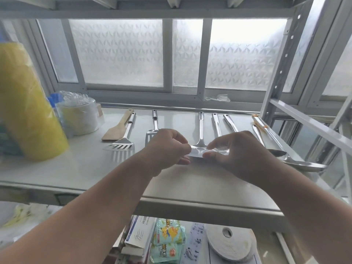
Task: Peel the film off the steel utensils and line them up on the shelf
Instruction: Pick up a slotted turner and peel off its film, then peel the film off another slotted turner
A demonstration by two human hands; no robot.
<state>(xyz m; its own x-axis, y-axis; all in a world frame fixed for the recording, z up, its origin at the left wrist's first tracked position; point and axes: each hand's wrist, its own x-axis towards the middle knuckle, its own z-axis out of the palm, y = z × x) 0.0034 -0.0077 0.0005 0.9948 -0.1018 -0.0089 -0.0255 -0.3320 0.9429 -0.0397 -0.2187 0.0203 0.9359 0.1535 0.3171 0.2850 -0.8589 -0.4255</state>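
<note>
Step in hand: peeling film off steel spatula (200,130) lying mid-shelf (76,168), handle toward 12 o'clock. Left hand (167,147) grip pinched shut on blade's 9 o'clock edge, steadying it. Right hand (234,151) grip pinched on clear film (216,148), lifted at blade's 3 o'clock side. Slotted turner (122,141) lies at 9 o'clock, ladle (297,161) at 3 o'clock. Next, likely: pull film off toward 3 o'clock while left keeps blade down; then straighten spatula into row.
</note>
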